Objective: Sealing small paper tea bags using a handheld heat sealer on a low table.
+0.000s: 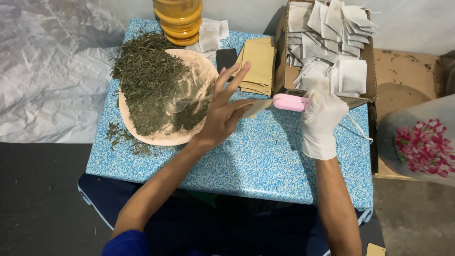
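My left hand (222, 114) is bare and pinches a small tan sachet (258, 107) between thumb and forefinger, the other fingers fanned up and apart. The sachet sticks out to the right of that hand, and its far end sits in the mouth of a pink sealer (290, 102). My right hand (322, 121), in a thin white glove, is closed around the sealer's other end, just in front of the box (284, 71). The sealer is smooth, rounded plastic; the sachet looks like flat matte paper. Just left of my left hand lies a shallow, pale pink plate (163, 137) heaped with dry, shredded green leaves (149, 80), coarse and crumbly, with a clear plastic spoon (182, 103) lying in them. Some leaves have spilled onto the table (246, 161), whose top is speckled blue and white. Behind the hands lies a stack of tan envelopes (258, 66), and the cardboard box holds white filled bags with strings.
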